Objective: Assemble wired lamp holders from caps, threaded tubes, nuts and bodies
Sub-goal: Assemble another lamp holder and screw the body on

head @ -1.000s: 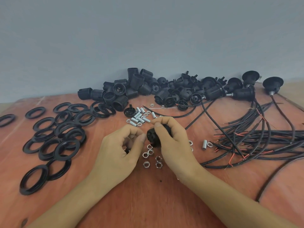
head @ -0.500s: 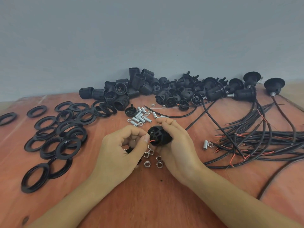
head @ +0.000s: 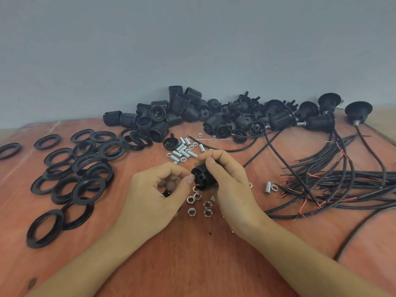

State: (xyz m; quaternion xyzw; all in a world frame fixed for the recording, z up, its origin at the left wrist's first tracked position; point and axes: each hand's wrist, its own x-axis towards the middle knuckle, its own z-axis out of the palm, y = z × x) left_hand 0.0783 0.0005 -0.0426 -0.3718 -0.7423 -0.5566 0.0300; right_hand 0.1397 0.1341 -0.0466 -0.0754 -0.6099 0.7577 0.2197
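Note:
My right hand (head: 230, 185) grips a black lamp holder body (head: 201, 176) just above the table's middle, with a red wire end showing at its lower left. My left hand (head: 154, 196) has its fingers curled, thumb and fingertips touching the body's left end. A small black part (head: 166, 192) peeks out under the left palm. Loose nuts (head: 198, 203) lie right below the body. Threaded tubes (head: 182, 151) lie in a heap just behind the hands.
Black rings (head: 81, 170) cover the table's left side. A pile of black bodies and caps (head: 203, 118) runs along the wall. Assembled holders (head: 319, 122) and a bundle of black wires (head: 342, 185) fill the right. The red table (head: 192, 254) shows bare wood near me.
My right hand turned the body so its end faces left, and lifted it slightly. My left thumb and fingers stayed at that end.

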